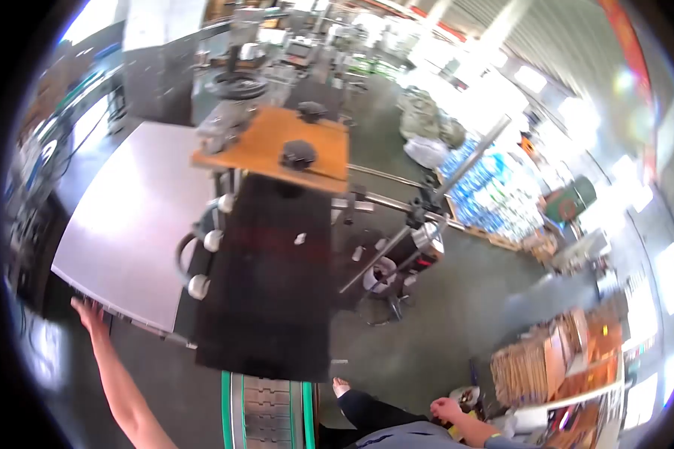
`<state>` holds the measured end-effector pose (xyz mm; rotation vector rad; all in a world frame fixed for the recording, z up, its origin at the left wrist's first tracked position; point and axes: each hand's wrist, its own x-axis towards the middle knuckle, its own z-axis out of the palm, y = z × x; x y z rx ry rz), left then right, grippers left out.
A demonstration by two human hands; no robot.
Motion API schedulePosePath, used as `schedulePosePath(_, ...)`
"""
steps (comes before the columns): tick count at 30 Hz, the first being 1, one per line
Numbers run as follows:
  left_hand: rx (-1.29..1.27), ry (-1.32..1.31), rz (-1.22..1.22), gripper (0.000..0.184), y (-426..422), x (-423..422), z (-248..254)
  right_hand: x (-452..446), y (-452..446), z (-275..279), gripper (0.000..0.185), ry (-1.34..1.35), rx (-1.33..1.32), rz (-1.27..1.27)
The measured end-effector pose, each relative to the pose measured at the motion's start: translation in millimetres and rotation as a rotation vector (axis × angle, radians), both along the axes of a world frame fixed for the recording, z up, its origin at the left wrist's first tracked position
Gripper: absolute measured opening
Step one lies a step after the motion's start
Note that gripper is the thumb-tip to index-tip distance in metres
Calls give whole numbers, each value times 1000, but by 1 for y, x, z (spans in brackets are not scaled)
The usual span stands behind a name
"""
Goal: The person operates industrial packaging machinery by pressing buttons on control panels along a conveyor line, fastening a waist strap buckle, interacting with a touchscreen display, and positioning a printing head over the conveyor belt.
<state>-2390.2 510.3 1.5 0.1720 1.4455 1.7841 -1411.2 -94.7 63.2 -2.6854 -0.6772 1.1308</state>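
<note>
My left hand (91,316) reaches out at the lower left, fingers stretched, at the near edge of a white-topped table (131,217). Blur hides whether the fingertips touch that edge; nothing shows in the hand. My right hand (446,409) is held near my body at the lower right, its fingers curled. What it holds, if anything, is hidden. Between the hands lies a black conveyor belt (269,292) with a small white scrap (300,239) on it. Below it runs a slatted chain conveyor (268,411) with green edges.
Beyond the belt is an orange-brown board (258,138) bearing a dark round lump (299,154). A metal pole (475,157) slants up at the right. Farther off are bagged clear-and-blue bottles (494,191). Stacked cardboard (532,367) stands at the lower right, near a stool (382,303).
</note>
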Motion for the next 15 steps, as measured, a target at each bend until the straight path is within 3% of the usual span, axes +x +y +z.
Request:
schedulePosePath(4, -150, 67, -20, 99, -1, 8, 21, -6, -13, -13, 23, -52, -58, 90)
schedulePosePath(6, -159, 77, -26, 99, 5, -7, 7, 10, -29, -45, 32, -36, -117, 16)
schedulePosePath(9, -16, 9, -59, 94, -21, 21, 47, 2, -12, -31, 31, -53, -132, 71)
schedulePosePath(11, 103, 115, -173, 88, -40, 46, 65, 16, -5, -42, 17, 42, 0, 113)
schedulePosePath(12, 64, 51, -48, 75, -40, 34, 54, 18, 3, -44, 15, 106, 15, 5)
schedulePosePath(13, 38, -31, 73, 79, -45, 56, 82, 12, 13, -32, 12, 191, 135, -104)
schedulePosePath(14, 140, -87, 140, 80, -36, 42, 66, 18, 12, -44, 12, 258, 184, -144)
schedulePosePath(15, 93, -62, 258, 80, -40, 77, 110, 26, 12, -51, 13, 260, 194, -120)
